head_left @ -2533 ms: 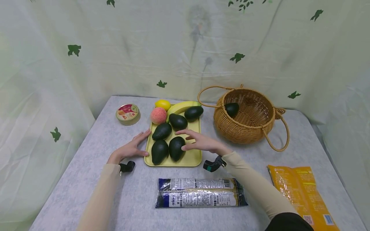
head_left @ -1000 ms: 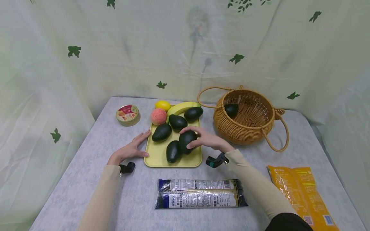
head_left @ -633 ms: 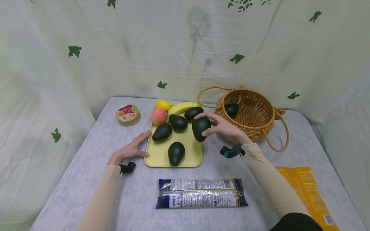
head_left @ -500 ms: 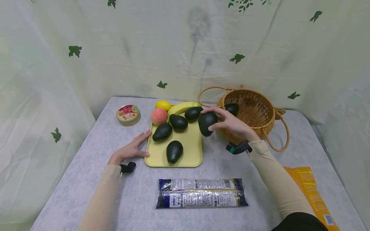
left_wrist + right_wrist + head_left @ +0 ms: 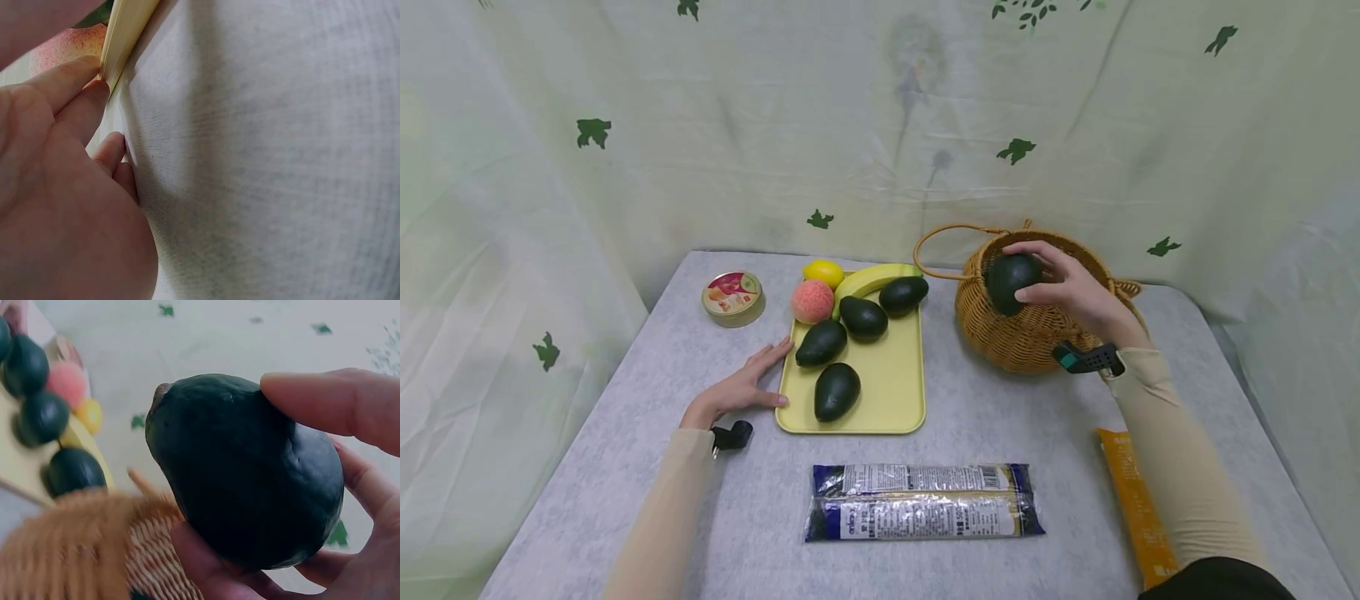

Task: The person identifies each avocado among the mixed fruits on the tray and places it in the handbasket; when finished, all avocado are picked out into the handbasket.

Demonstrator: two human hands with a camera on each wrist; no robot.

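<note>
A dark green avocado is gripped between the thumb and fingers of my right hand, held over the near left rim of the wicker basket. In the head view it covers the spot where another avocado lies inside. My left hand, fingers spread, touches the left edge of the yellow tray; its fingertips meet the tray's side in the left wrist view. Several avocados rest on the tray, along with a banana, a peach and a lemon at its back.
Left of the tray stands a round tin. In front lies a long plastic-wrapped package with printed labels. An orange bag is partly covered by the right sleeve. A pale curtain hangs behind the table.
My right hand took an avocado from the tray's front and carried it right and back to the basket. Another front avocado rolled about and now lies further left. My left hand stayed put.
</note>
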